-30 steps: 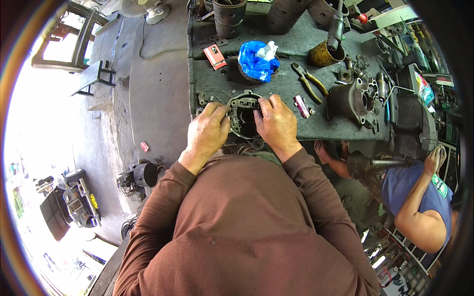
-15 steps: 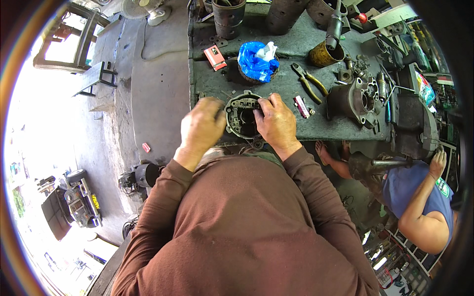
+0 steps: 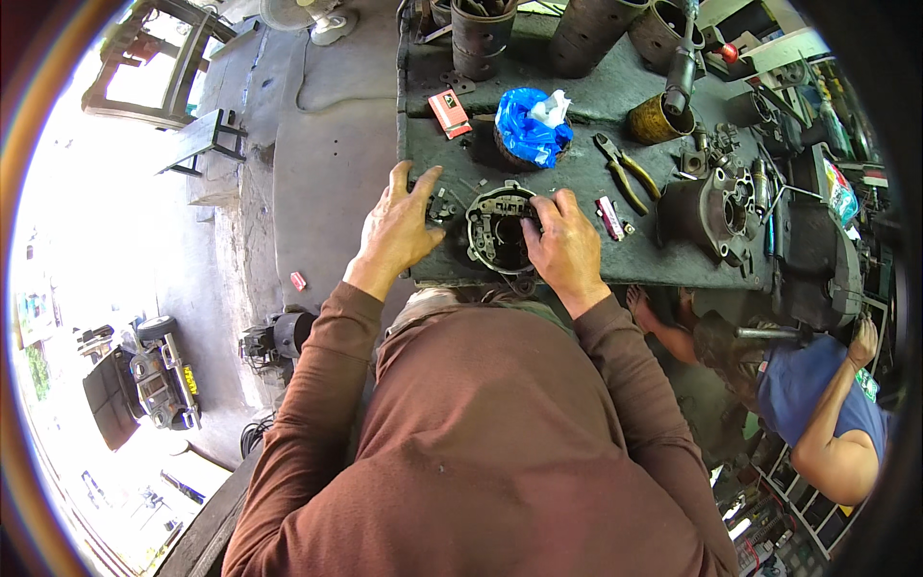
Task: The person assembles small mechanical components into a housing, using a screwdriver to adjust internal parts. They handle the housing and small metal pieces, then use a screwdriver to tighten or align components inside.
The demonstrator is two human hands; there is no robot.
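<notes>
A round metal housing (image 3: 471, 248) with small fittings inside its ring lies near the bench's front edge. My right hand (image 3: 567, 242) grips its right side, thumb over the rim toward the inside and fingers bent at the edge. To the left of the housing, my left hand (image 3: 396, 229) is open and apart from it, fingers spread and holding nothing that I can see. Small metal pieces (image 3: 442, 206) lie on the bench between that hand and the housing. The inside of the housing is dark and partly hidden by my right hand.
Beyond the housing is a basket with a blue plastic bag (image 3: 527, 130). Pliers (image 3: 627, 173), a small white-and-pink box (image 3: 610, 219) and a heavy metal casing (image 3: 697, 213) lie to the right. A red box (image 3: 449, 113) sits farther back. Another person (image 3: 817, 394) is at lower right.
My left hand has come off the left side of the housing, and its fingers have spread. My right hand stays at the right rim. The whole view has shifted slightly.
</notes>
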